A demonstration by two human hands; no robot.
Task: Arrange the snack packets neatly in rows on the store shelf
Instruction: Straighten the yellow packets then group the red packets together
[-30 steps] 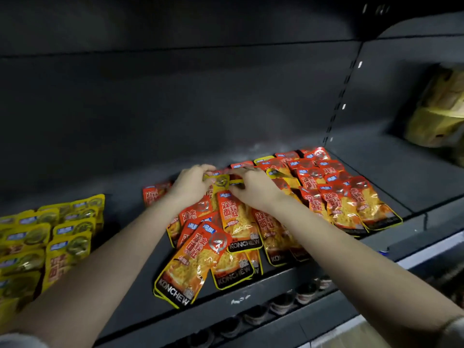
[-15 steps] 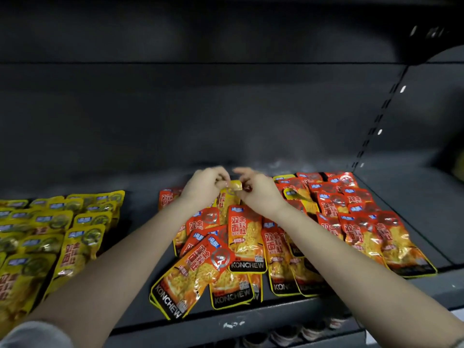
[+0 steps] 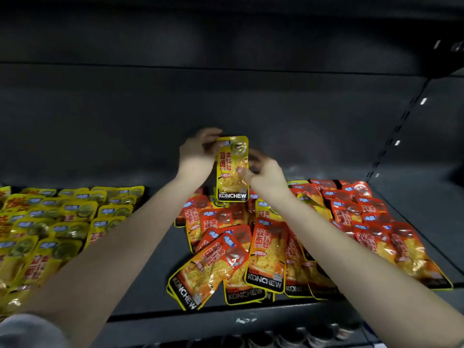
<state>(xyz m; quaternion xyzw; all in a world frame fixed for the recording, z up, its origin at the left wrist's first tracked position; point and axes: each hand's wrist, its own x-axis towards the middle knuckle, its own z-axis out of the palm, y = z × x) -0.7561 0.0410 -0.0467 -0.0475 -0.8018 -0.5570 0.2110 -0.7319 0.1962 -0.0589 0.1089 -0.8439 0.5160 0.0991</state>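
A yellow KONCHEW snack packet [image 3: 232,169] is held upright above the shelf, in front of the dark back wall. My left hand [image 3: 197,153] grips its upper left edge. My right hand [image 3: 263,175] pinches its right side near the middle. Below lies a loose heap of red-orange packets [image 3: 241,249], overlapping at odd angles, with a few yellow ones mixed in near the back. Tidier red packets [image 3: 371,222] lie in rows to the right of the heap. Both forearms reach in from the bottom corners.
Yellow packets with green pictures [image 3: 50,227] lie in rows on the left of the dark grey shelf [image 3: 150,280]. A slotted upright [image 3: 399,136] divides off the shelf bay at the right. Dark jar lids [image 3: 298,335] show on the shelf below.
Both hands rose from the heap, lifting a yellow packet upright. The camera view shifted left and down, bringing more of the yellow rows into view.
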